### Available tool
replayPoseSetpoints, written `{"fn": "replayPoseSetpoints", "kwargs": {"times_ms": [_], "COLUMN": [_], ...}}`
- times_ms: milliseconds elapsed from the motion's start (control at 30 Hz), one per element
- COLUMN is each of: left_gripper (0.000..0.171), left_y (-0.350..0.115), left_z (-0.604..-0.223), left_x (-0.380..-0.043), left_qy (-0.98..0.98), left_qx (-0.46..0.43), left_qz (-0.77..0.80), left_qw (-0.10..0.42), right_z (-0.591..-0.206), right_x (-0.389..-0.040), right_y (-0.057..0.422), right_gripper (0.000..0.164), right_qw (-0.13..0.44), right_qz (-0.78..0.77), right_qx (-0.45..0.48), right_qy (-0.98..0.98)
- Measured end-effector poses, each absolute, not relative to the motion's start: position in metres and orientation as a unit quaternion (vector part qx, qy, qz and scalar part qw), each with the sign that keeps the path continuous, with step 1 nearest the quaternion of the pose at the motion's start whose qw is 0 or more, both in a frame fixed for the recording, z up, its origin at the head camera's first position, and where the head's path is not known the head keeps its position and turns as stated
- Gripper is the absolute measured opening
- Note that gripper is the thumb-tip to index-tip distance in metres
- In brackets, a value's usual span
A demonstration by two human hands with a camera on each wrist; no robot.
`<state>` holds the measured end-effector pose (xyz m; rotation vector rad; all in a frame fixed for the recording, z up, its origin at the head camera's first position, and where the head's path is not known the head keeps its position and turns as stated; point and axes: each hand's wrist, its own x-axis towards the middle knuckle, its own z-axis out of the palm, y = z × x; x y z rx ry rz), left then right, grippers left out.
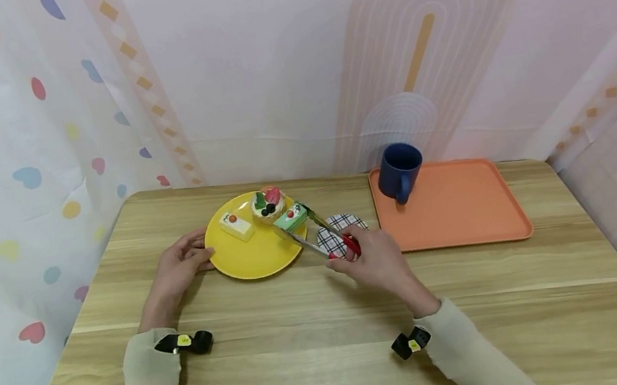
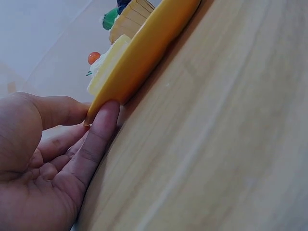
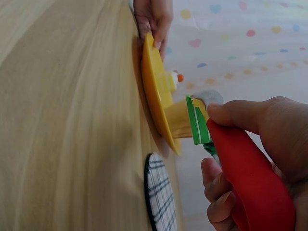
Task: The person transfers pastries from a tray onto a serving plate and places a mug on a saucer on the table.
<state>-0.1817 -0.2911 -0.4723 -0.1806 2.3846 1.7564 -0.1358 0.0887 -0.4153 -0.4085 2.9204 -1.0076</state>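
The left hand (image 1: 174, 275) pinches the rim of a yellow plate (image 1: 249, 262) on the desk (image 1: 310, 349). The plate holds a pale cake slice (image 1: 238, 229) and, farther back, a fruit-topped tart (image 1: 268, 209). The right hand (image 1: 375, 263) grips red-handled tongs (image 1: 351, 245), whose tips hold a green cake slice (image 1: 292, 218) above the plate, beside the tart. A checked coaster (image 1: 326, 238) lies below the tongs. An orange tray (image 1: 459, 211) carries a blue mug (image 1: 392, 177), its contents hard to tell.

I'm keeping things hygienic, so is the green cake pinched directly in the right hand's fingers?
No, the right hand grips the tongs, and their tips hold the green cake.
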Motion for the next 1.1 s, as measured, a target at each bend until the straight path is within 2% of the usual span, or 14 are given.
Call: {"fn": "replayPoseSetpoints", "kwargs": {"times_ms": [400, 533, 733, 1100], "left_gripper": [0.058, 0.059, 0.059, 0.059], "left_y": [-0.295, -0.294, -0.292, -0.292], "left_z": [-0.478, -0.477, -0.474, -0.474], "left_x": [-0.185, -0.184, -0.182, -0.183], "left_qy": [0.794, 0.795, 0.797, 0.797], "left_qx": [-0.053, -0.047, -0.053, -0.059], "left_qz": [0.599, 0.599, 0.596, 0.594], "left_qw": [0.092, 0.088, 0.086, 0.088], "right_z": [-0.42, -0.422, -0.428, -0.435], "right_x": [-0.134, -0.134, -0.135, -0.137], "right_y": [0.071, 0.065, 0.056, 0.046], "right_gripper": [0.05, 0.054, 0.05, 0.052], "right_qw": [0.057, 0.07, 0.073, 0.084], "right_qz": [-0.337, -0.333, -0.313, -0.311], "right_qx": [-0.133, -0.134, -0.138, -0.141], "right_qy": [0.93, 0.931, 0.937, 0.936]}}
